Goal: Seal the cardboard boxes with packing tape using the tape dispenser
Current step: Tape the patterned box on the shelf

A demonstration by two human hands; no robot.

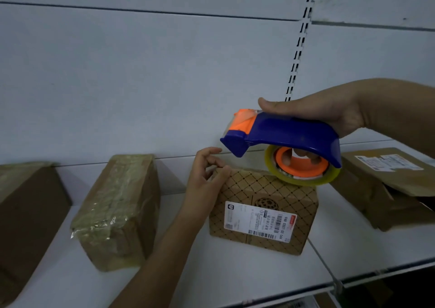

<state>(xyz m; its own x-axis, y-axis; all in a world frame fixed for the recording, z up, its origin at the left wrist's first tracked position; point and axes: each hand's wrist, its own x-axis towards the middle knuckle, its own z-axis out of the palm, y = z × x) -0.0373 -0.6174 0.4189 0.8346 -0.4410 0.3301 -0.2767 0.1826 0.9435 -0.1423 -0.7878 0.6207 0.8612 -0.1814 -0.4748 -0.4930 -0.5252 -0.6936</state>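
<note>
Blue-and-orange tape dispenser (282,133) in my right hand (329,112), yellowish clear tape roll (303,178), tan diamond-lattice box (263,208) with white barcode label (260,220), plain brown box (26,213) at nine o'clock, white shelf (235,272)

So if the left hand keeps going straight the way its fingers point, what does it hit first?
Probably the tape dispenser: the left hand rests by the patterned box's top corner, fingers pointing up toward the dispenser's blue nose just above. Depth is unclear, so it might pass in front.

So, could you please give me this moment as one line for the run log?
right hand: grips tape dispenser above patterned box | left hand: fingers on box's top left corner | shelf: box unsealed
</note>
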